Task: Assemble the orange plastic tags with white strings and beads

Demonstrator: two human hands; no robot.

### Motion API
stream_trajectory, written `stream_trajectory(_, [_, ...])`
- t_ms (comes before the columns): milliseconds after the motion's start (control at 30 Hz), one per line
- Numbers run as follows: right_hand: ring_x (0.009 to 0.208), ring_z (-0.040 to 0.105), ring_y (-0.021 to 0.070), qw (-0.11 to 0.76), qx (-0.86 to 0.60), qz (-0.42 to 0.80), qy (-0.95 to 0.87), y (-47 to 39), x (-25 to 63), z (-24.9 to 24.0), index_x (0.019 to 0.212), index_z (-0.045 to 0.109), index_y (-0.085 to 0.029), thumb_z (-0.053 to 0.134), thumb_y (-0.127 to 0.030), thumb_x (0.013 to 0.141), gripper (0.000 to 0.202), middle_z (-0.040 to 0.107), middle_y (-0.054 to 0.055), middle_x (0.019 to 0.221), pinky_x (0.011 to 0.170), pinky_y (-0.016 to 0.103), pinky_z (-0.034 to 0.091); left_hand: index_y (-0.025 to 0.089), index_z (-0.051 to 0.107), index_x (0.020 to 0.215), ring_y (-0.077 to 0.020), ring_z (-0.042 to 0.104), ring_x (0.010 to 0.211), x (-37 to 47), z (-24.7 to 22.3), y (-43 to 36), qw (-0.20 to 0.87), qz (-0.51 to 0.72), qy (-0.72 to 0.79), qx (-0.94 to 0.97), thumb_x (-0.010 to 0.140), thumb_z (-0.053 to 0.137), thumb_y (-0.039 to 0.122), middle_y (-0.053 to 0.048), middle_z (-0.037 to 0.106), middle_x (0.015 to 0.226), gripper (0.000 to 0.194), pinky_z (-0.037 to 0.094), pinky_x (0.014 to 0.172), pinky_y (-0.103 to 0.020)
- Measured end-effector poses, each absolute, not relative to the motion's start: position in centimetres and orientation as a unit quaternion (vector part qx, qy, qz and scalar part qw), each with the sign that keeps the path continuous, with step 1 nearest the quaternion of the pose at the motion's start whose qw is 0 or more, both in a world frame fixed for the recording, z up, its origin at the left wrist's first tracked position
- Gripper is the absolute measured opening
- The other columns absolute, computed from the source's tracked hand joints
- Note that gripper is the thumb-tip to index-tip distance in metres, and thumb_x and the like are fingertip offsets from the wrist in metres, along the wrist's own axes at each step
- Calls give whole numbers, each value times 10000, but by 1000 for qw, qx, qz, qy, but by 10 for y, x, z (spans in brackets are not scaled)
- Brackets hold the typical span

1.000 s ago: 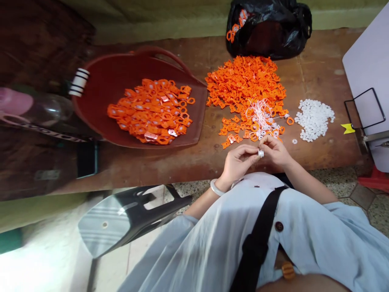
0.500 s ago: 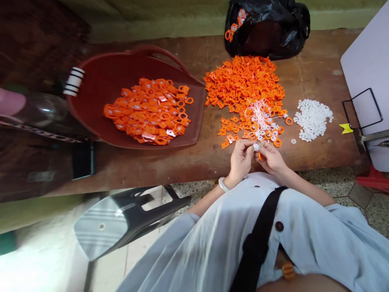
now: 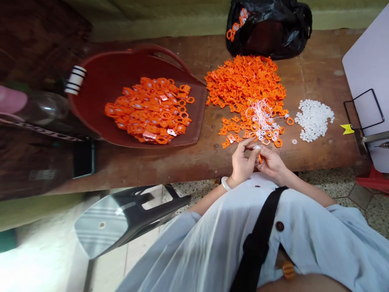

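My left hand (image 3: 243, 163) and my right hand (image 3: 272, 162) meet at the table's front edge. The left fingers pinch a small white piece (image 3: 257, 147). Between the right fingertips is a small orange piece (image 3: 260, 158), partly hidden by the fingers. Just beyond the hands lie a tangle of white string (image 3: 260, 113) and loose orange and white parts. Behind them rises a large heap of orange pieces (image 3: 246, 81). A pile of small white discs (image 3: 314, 120) lies to the right.
A red-brown basket (image 3: 100, 81) holding assembled orange pieces rests at the left. A black plastic bag (image 3: 267, 30) stands at the back. A wire frame (image 3: 377, 101) and pale board (image 3: 369, 65) are at the right; a grey stool (image 3: 101, 225) is below.
The left fingers have shifted and curled slightly around the white piece, which has tilted. The whole view has moved very slightly.
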State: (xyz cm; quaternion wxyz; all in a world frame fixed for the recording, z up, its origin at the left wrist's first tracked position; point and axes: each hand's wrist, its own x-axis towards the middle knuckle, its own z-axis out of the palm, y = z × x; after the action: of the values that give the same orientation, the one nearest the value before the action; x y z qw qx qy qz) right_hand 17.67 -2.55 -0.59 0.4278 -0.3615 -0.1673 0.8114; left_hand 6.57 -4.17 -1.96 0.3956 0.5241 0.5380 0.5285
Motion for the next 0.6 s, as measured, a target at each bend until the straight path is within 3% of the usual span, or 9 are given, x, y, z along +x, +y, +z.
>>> stream_trajectory(167, [493, 494, 72, 425, -369, 813, -148, -27, 177, -7, 668, 459, -208, 751, -300, 749, 317, 508, -69, 539, 508, 201, 451, 195, 654, 916, -162, 644, 839, 64, -13, -38, 357, 527, 560, 530, 877, 595, 447, -47, 671, 871, 262, 513, 785, -302])
stream_trajectory(367, [518, 537, 75, 432, -401, 772, -238, -30, 180, -13, 698, 495, -204, 813, -409, 669, 380, 591, -60, 588, 509, 203, 418, 207, 534, 814, -90, 490, 450, 64, -11, -34, 502, 485, 550, 459, 895, 500, 576, 61, 523, 546, 379, 422, 494, -239])
stream_trajectory(500, [543, 556, 105, 417, -451, 684, -393, -30, 189, -13, 750, 503, -218, 762, -468, 712, 362, 603, -48, 613, 554, 247, 453, 199, 543, 799, -102, 546, 560, 60, -11, -32, 497, 484, 552, 463, 864, 581, 520, 34, 585, 641, 330, 447, 570, -245])
stream_trajectory(600, [664, 610, 141, 385, -471, 519, -601, -28, 201, -3, 813, 537, -214, 679, -346, 813, 194, 653, -2, 742, 625, 278, 481, 192, 544, 759, -114, 561, 662, 58, -10, -31, 479, 476, 556, 484, 849, 616, 454, 18, 602, 704, 287, 452, 650, -251])
